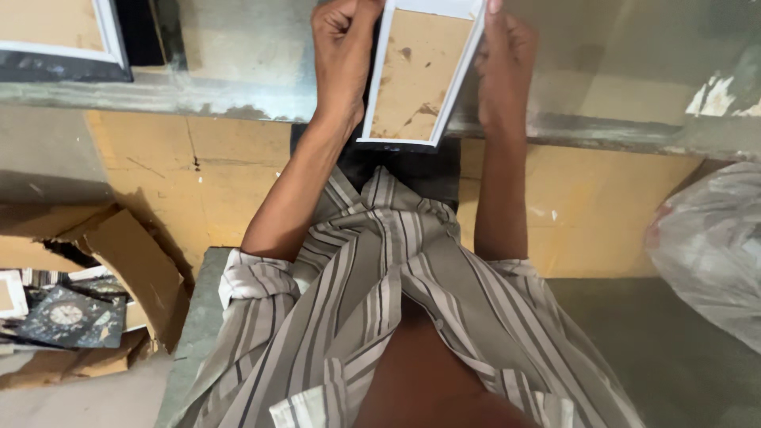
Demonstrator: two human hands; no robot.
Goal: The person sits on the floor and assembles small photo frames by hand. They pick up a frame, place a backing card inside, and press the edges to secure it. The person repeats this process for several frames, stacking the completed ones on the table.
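Left hand (342, 49) clenched beside white-framed rectangular picture frame with brown board back (418, 71); right hand (505, 67) grasps its right edge.

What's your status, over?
Left hand fisted against the white-edged brown frame panel, left edge. Right hand flat along its right edge. Panel over the workbench edge. Nothing between hands and panel.
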